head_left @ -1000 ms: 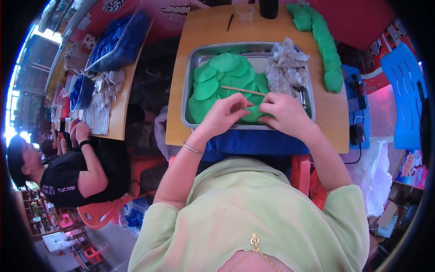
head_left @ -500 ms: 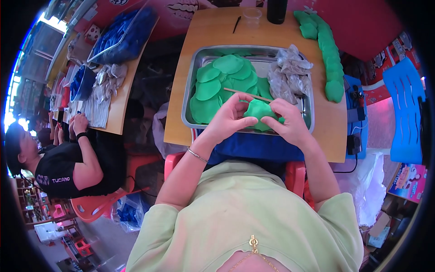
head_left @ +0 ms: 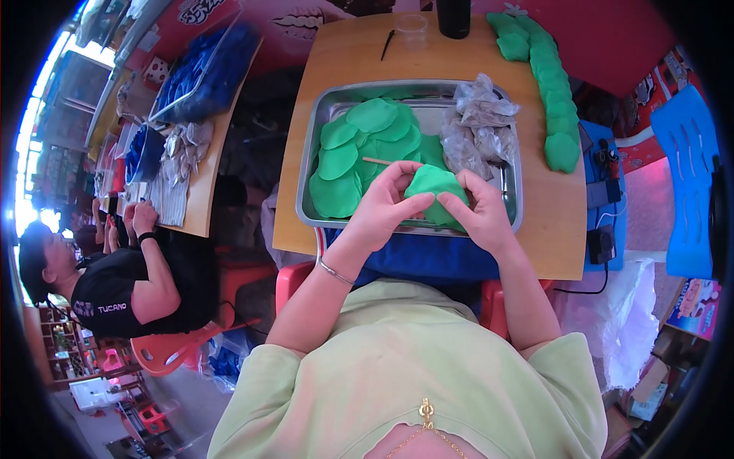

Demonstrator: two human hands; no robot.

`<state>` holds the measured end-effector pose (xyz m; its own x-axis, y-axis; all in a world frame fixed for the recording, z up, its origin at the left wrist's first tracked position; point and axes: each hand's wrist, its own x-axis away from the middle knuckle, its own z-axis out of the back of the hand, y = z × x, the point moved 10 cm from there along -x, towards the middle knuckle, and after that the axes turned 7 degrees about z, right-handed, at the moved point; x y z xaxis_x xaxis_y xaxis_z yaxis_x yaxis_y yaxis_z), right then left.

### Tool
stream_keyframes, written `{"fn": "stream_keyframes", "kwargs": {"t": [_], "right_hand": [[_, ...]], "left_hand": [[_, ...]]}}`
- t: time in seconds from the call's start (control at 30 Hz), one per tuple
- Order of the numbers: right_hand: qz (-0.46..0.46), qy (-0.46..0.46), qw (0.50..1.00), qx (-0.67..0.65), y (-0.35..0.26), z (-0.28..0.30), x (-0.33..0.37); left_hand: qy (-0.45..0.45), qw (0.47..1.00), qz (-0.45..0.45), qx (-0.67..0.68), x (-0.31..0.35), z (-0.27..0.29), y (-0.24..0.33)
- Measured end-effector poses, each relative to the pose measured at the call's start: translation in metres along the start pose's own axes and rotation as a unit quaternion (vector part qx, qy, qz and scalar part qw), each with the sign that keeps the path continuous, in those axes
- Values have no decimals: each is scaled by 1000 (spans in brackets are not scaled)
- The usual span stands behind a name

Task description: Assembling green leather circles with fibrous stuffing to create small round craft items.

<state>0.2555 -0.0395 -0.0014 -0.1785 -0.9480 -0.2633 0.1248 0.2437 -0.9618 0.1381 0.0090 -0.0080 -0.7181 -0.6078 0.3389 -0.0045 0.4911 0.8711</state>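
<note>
My left hand (head_left: 388, 200) and my right hand (head_left: 483, 208) pinch a thin green round sheet (head_left: 433, 183) between thumbs and fingers, its surface creased near the thumbs. A slim wooden stick (head_left: 375, 161) juts out to the left behind my left fingers; the rest of it is hidden by the hands and sheet. Both hands are over the near edge of a shallow metal tray (head_left: 306, 164). Overlapping green discs (head_left: 372, 115) lie in the tray's left part. At its right side sit several clear plastic bags (head_left: 482, 115) with greyish-brown contents.
A long row of overlapping green pieces (head_left: 552, 92) runs down the table's (head_left: 562, 229) right side. At the back stand a black cylinder (head_left: 454, 17) and a clear cup (head_left: 411, 29), near a dark pen-like stick (head_left: 388, 44). A co-worker (head_left: 115, 283) sits at another table on the left.
The green sheet between my hands has gone from bunched to more spread out. Less of the wooden stick shows now. The whole view has shifted slightly.
</note>
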Motion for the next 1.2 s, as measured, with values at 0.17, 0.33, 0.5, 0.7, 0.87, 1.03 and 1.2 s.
{"fn": "stream_keyframes", "kwargs": {"t": [0.17, 0.33, 0.5, 0.7, 0.87, 1.03, 1.2], "right_hand": [[-50, 45, 998, 13, -11, 19, -13], [54, -11, 985, 161, -9, 9, -38], [110, -55, 967, 222, -27, -36, -57], [96, -63, 963, 244, -29, -51, -65], [91, -65, 964, 241, -43, -43, -65], [103, -76, 956, 263, -54, -46, -59], [87, -73, 950, 291, -67, -49, -63]], "left_hand": [[166, 959, -160, -166, 6, 9, 37], [50, 686, -479, -546, 48, -132, 74], [-250, 556, -330, -721, 30, -217, -39], [-292, 566, -476, -606, 56, -259, -90], [-267, 535, -493, -632, 58, -260, -70], [-213, 492, -484, -692, 57, -254, -67], [-256, 540, -505, -623, 73, -234, -25]]}}
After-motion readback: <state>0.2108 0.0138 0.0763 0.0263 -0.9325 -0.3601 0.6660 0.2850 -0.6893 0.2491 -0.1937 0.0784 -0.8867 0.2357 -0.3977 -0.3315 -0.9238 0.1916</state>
